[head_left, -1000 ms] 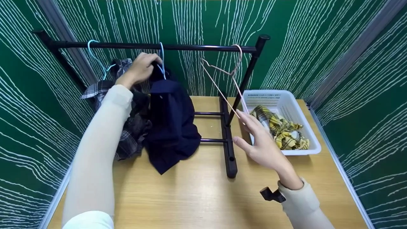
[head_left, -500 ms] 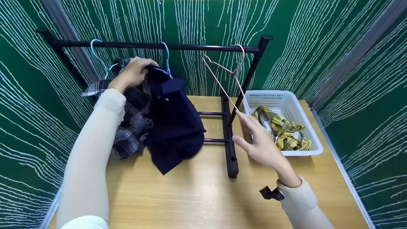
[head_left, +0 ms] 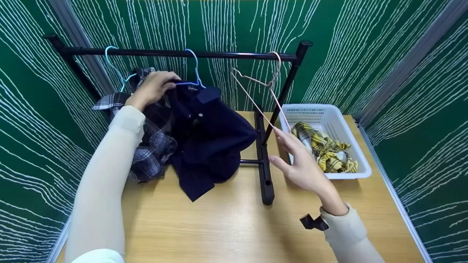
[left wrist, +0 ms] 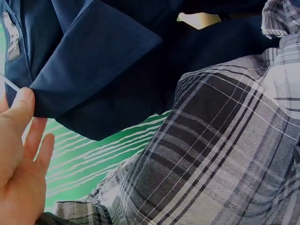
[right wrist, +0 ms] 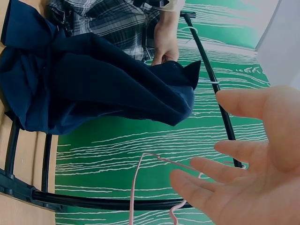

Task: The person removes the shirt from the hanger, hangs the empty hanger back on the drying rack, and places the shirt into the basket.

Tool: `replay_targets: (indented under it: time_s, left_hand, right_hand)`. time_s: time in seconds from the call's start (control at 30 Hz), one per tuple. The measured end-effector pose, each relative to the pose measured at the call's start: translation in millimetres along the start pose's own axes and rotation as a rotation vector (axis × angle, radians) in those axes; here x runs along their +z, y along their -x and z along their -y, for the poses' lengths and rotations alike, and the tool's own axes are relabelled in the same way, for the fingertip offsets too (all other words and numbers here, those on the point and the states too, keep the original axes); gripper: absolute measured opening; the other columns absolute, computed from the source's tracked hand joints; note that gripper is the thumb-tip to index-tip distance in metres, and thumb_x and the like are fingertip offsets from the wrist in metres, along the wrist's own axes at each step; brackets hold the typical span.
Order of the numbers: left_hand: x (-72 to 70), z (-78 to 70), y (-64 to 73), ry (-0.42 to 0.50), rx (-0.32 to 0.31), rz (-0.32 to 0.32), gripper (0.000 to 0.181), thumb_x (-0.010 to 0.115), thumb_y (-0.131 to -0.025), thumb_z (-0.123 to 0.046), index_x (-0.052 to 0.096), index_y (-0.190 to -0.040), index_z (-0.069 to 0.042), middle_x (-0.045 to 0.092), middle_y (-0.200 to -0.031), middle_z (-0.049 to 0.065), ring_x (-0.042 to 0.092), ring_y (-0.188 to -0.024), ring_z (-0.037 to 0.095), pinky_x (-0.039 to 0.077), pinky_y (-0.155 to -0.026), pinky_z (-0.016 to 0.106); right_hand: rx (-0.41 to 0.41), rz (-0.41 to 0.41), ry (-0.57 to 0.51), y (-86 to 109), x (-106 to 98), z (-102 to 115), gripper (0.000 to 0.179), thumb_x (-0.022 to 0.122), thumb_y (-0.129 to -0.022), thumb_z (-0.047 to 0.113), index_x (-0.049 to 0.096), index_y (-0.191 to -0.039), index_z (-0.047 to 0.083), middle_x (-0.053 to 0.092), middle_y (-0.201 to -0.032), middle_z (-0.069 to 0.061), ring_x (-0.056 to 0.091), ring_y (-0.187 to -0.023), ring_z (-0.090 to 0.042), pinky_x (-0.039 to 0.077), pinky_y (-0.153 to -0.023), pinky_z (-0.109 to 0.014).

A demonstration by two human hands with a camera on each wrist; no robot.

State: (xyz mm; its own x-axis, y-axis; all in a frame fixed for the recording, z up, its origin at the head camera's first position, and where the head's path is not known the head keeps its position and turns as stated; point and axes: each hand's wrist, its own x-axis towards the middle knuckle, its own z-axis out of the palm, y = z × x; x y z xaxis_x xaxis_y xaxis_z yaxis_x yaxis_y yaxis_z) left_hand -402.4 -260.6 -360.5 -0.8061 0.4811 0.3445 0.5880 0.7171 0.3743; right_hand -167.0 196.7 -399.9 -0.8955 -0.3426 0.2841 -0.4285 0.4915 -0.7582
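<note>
A navy shirt point(head_left: 215, 124) with a collar and pale buttons hangs from a blue hanger point(head_left: 197, 69) on the black rail. My left hand point(head_left: 155, 86) pinches the shirt's collar area where the hanger's arm shows. The left wrist view has the thumb point(left wrist: 26, 98) pressed on the navy cloth beside the thin hanger. My right hand point(head_left: 301, 162) is held with fingers extended at the lower end of a pink hanger point(head_left: 252, 98), which bears no garment. In the right wrist view its fingers point(right wrist: 239, 108) are spread, with nothing gripped.
A grey plaid shirt point(head_left: 151, 153) hangs at the left from a light-blue hanger point(head_left: 116, 69). The black garment rack point(head_left: 234, 55) stands on a wooden table point(head_left: 219, 226). At the right, a white basket point(head_left: 360, 160) contains yellow plaid cloth point(head_left: 334, 157). Green walls surround the table.
My left hand has moved slightly left and down, turning the navy shirt and its hanger so the shirt spreads wider to the right. The right hand stays nearly still.
</note>
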Motion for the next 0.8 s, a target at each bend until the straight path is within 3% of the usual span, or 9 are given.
replay_targets:
  time_s: [0.3,0.63,0.8]
  left_hand:
    - [10.7,-9.3,1.7,0.012,0.132,-0.053,0.021,0.056,-0.109,-0.01,0.067,-0.124,-0.001,0.07,-0.117,0.022,0.063,-0.116,0.042,0.045,-0.105,0.055]
    - [18.3,-16.8,3.6,0.052,0.153,-0.105,0.023,0.053,-0.111,-0.011,0.068,-0.126,-0.003,0.07,-0.12,0.018,0.065,-0.116,0.036,0.047,-0.105,0.05]
    - [15.3,-19.4,5.8,0.065,0.141,-0.135,0.024,0.052,-0.111,-0.011,0.069,-0.126,-0.003,0.069,-0.12,0.016,0.065,-0.115,0.033,0.048,-0.104,0.049]
  right_hand:
    - [-0.009,-0.027,0.003,-0.4,-2.1,-3.3,0.074,0.074,-0.1,0.008,0.039,-0.165,0.015,0.044,-0.164,-0.009,0.047,-0.147,-0.028,0.039,-0.122,-0.043]
    - [-0.051,-0.051,-0.017,-1.3,-3.5,-4.6,0.075,0.073,-0.099,0.002,0.039,-0.165,0.015,0.046,-0.163,-0.01,0.046,-0.148,-0.027,0.037,-0.122,-0.037]
    - [-0.048,-0.061,-0.026,-1.0,-6.1,-3.8,0.073,0.072,-0.099,0.002,0.04,-0.164,0.013,0.046,-0.163,-0.013,0.047,-0.147,-0.03,0.038,-0.122,-0.042]
